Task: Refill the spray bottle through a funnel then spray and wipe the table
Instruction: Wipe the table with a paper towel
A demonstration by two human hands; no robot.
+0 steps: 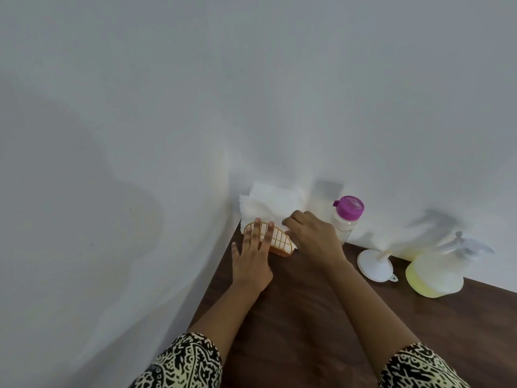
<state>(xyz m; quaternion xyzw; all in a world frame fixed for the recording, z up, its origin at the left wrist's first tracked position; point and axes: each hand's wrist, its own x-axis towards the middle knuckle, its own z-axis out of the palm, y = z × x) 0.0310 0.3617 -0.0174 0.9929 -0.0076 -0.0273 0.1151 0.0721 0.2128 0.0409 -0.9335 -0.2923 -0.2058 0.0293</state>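
White paper napkins (270, 204) stand in a gold wire holder (281, 242) at the table's far left corner. My left hand (251, 257) lies flat against the holder's front, fingers spread. My right hand (310, 233) pinches the right edge of a napkin. To the right lies a white funnel (373, 264) on its side. A yellow spray bottle (435, 271) with a white trigger head stands further right. A clear bottle with a purple cap (347, 217) stands against the wall behind my right hand.
The dark wooden table (307, 317) meets white walls at the back and the left. Its left edge runs diagonally below my left forearm. Patterned sleeves cover both my arms near the bottom of the view.
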